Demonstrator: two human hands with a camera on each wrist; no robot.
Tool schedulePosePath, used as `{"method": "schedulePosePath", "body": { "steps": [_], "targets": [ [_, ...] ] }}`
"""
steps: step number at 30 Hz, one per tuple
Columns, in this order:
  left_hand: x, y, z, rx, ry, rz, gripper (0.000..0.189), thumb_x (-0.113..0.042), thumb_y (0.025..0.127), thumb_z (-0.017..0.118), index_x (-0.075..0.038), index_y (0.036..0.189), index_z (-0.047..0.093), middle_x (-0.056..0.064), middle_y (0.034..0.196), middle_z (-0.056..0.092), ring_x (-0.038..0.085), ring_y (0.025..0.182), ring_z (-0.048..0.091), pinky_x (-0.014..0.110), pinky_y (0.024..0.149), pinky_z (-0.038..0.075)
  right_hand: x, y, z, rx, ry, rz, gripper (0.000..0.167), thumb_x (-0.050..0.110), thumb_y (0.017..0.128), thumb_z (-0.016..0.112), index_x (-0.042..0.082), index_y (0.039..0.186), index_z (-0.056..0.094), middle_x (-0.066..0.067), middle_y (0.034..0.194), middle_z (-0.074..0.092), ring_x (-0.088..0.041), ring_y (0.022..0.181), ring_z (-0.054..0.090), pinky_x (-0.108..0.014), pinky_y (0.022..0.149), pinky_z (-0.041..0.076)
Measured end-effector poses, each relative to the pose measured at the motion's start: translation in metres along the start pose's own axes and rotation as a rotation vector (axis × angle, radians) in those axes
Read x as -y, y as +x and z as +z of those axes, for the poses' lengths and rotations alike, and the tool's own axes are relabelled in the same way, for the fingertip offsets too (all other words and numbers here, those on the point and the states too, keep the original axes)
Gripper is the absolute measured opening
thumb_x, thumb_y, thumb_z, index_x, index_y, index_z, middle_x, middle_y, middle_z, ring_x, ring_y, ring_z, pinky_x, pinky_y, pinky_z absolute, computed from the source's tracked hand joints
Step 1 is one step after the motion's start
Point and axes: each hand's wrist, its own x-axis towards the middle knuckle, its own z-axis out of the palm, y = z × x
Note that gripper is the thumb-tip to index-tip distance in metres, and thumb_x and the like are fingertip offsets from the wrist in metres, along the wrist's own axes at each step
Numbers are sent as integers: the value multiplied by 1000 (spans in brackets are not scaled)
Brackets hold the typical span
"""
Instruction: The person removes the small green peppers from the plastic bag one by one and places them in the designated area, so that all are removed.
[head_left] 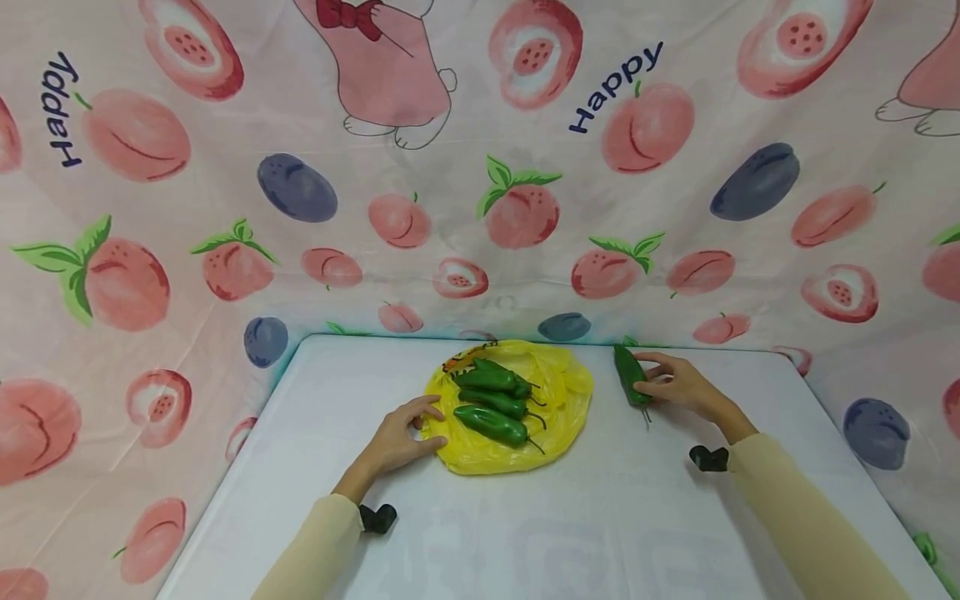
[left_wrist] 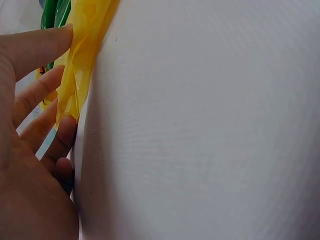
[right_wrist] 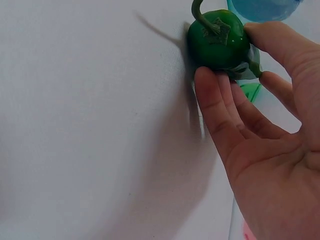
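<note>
On the white table lies a crumpled yellow plastic bag (head_left: 555,437), with several glossy green peppers (head_left: 491,425) side by side on top of it, stems to the right. My left hand (head_left: 408,433) rests at the bag's left edge, thumb and fingers spread apart and fingertips touching the yellow plastic (left_wrist: 82,65). Farther right, my right hand (head_left: 678,387) pinches a long green pepper (head_left: 628,375) between thumb and fingers near its stem end. From the right wrist, that pepper (right_wrist: 217,42) shows end-on, and a second stem (right_wrist: 255,66) pokes out beside it.
A peach-print cloth (head_left: 450,167) hangs behind the far edge of the white table (head_left: 570,533) and along its sides. Black straps (head_left: 378,518) sit at both wrists, by the cream sleeves.
</note>
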Motion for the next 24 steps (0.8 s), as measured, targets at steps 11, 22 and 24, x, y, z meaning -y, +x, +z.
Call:
{"method": "schedulePosePath", "body": {
  "steps": [11, 22, 24],
  "targets": [
    [0, 1, -1, -3, 3, 3, 29, -31, 86, 84, -25, 111, 73, -1, 150, 55, 15, 95, 52, 39, 90, 41, 3, -2, -4, 12, -6, -3, 73, 29, 95, 76, 5, 155, 41, -31, 133, 57, -35, 111, 62, -39, 85, 58],
    [-3, -1, 0, -1, -5, -16, 28, -30, 85, 85, -25, 110, 72, 0, 150, 55, 17, 95, 51, 41, 90, 40, 3, -7, -10, 55, 17, -33, 73, 25, 94, 77, 1, 153, 40, -34, 131, 56, -32, 104, 66, -39, 82, 59],
    [-3, -2, 0, -2, -6, -13, 28, -30, 85, 85, -25, 110, 72, 0, 150, 55, 17, 95, 51, 41, 91, 40, 2, -8, -12, 72, 14, -39, 74, 25, 95, 76, 1, 154, 39, -35, 132, 55, -32, 102, 67, -41, 81, 59]
  ]
}}
